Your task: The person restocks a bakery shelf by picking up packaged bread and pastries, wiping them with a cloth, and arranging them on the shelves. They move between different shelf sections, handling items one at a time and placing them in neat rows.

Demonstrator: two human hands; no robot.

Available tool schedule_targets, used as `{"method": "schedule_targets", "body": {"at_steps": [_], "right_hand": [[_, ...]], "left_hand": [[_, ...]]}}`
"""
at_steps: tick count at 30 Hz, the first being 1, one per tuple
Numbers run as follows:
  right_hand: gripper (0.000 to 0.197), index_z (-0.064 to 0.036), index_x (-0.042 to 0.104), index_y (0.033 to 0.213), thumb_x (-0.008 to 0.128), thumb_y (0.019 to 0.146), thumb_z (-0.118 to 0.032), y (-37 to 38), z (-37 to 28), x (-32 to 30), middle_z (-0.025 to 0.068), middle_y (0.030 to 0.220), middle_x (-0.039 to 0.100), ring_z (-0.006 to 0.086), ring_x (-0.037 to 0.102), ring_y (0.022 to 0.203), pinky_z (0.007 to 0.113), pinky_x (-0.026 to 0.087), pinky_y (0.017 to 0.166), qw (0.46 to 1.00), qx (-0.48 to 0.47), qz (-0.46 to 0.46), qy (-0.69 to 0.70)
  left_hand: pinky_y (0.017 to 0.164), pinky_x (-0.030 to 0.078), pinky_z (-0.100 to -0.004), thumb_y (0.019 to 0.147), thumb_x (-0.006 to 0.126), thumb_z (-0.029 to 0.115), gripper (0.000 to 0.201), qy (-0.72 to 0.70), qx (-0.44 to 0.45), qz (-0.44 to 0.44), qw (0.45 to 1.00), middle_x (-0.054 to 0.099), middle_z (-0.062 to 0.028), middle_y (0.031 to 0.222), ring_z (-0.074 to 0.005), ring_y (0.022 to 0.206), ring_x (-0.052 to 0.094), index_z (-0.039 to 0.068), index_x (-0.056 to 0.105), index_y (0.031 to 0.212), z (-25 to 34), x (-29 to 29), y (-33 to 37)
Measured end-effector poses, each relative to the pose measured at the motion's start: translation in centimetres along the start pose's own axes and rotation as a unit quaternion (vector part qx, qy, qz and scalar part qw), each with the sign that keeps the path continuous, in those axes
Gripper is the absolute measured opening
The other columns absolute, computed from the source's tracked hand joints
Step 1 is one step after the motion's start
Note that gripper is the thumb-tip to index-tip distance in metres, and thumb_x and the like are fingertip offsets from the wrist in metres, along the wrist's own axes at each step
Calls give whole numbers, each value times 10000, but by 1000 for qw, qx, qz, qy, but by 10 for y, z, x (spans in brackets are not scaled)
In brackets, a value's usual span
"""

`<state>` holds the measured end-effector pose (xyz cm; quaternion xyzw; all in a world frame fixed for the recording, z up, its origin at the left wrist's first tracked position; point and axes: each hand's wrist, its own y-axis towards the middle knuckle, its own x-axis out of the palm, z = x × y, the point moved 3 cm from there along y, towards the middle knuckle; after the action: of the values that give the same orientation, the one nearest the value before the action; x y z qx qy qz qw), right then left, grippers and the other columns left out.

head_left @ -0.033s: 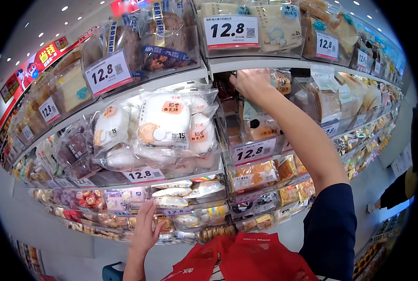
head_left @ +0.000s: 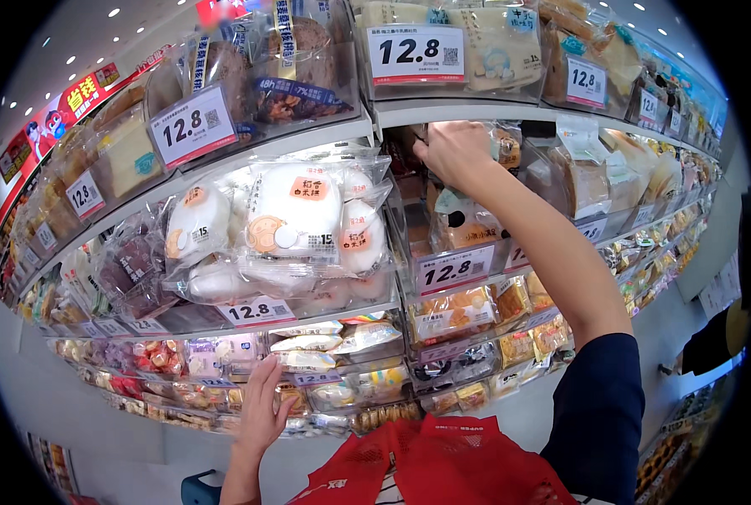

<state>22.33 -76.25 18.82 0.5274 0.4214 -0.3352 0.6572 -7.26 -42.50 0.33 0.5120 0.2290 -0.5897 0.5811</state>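
1 red vest point(head_left: 426, 463): nearest, at the lower edge; a dark sleeve point(head_left: 598, 412) rises beside it, the arm stretched forward, seemingly because the shelf sits deep.

Left hand point(head_left: 263, 411): raised before the lower rows of packets point(head_left: 306, 344), open, thumb apart from the fingers, with nothing seen in it. It may be kept there for balance; whether it touches the shelf edge, I cannot tell.

Price tag point(head_left: 457, 269): fixed to the front of the right-hand compartment and facing out, presumably so that it reads from the aisle.

Bagged bread point(head_left: 468, 220): inside that compartment, below the wrist, its printed side turned forward, probably for display.

White round packs point(head_left: 295, 210): heaped in the neighbouring bin to the left, faces outward; the high heap probably makes them easy to see and lift.

Right hand point(head_left: 455, 151): over the packaged goods in the right-hand compartment, fingers bent inward under the shelf above. Dark packets point(head_left: 403, 156) lie just beside the fingertips, in shadow. I cannot tell whether the fingers grip anything.

Upper-shelf loaves point(head_left: 500, 50): above the hand, bagged and standing behind clear fronts, which likely keep them from sliding out.

Red sign point(head_left: 81, 101): farthest, high at the left, likely placed to be seen over the shelves.
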Motion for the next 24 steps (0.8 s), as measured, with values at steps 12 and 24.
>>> {"method": "schedule_targets", "body": {"at_steps": [12,24], "right_hand": [[443,-22,653,1031,603,812,-404,-29,18,-15,217,947,672,384,669,860,466,530,781,979,112,122,116],[145,-86,634,958,626,827,-150,-40,39,-4,105,910,676,336,650,870,440,491,737,971,31,193,136]], "left_hand": [[1132,287,-546,814,722,109,569,8,68,29,997,491,-176,1368,-359,1292,457,7,493,1324,3,6,19],[1119,320,-537,817,714,93,487,-8,84,42,996,529,-170,1322,-356,1268,486,11,543,1266,10,4,23]]}}
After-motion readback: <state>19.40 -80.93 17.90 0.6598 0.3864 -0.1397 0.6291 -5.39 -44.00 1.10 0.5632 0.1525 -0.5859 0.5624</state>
